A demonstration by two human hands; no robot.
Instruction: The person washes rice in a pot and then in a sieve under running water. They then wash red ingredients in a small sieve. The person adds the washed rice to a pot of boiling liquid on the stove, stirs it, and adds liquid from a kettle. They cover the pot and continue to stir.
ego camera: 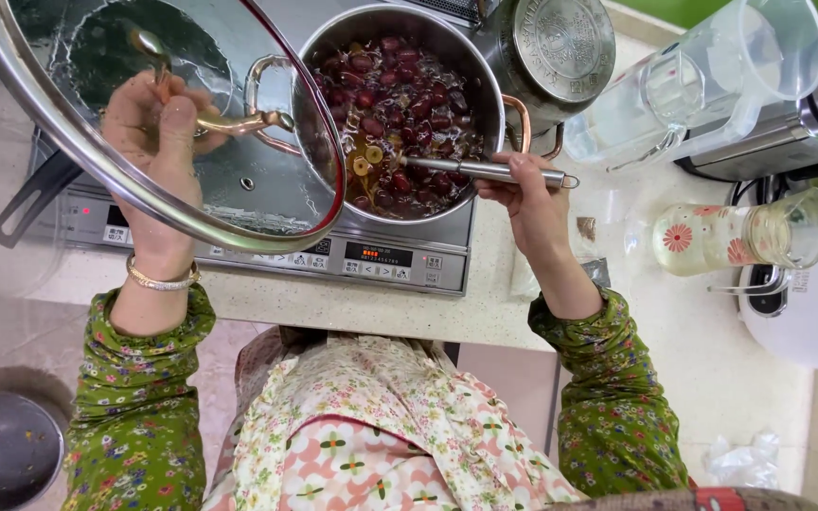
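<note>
The left hand grips the glass lid by its handle, tilted, left of the pot. The right hand grips a steel ladle; its bowl sits among red fruit inside the pot, left of the grip. A clear jug stands right of it.

The glass lid, held up on the left, covers that side of the pot. To the right, a kettle, clear jug and flowered glass crowd the bench, leaving bare room only near its front right.
</note>
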